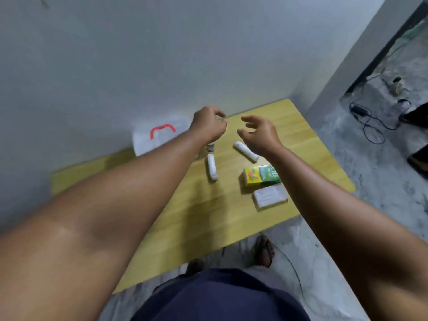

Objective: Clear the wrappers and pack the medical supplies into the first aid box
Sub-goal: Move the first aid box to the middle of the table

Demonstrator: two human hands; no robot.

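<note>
A pale wooden table [308, 144] carries everything. The white first aid box [148, 140] with its red handle sits at the far left edge, lid apparently shut. Near the right edge lie a glossy green-and-yellow carton [261, 176] and a flat white packet [269, 195]; two smooth white bandage rolls [212, 166] rest mid-table. The left hand [208, 126] pinches something clear, possibly a wrapper; the right hand [259, 133] hangs loosely spread, empty. The round rolls could easily be knocked rolling by a passing forearm.

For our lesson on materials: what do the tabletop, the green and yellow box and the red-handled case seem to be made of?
Tabletop: probably laminate or wood, with pale grain lines and a smooth sheen. Green and yellow box: likely printed cardboard, with sharp folded edges. Red-handled case: apparently white plastic, though blurred.
</note>
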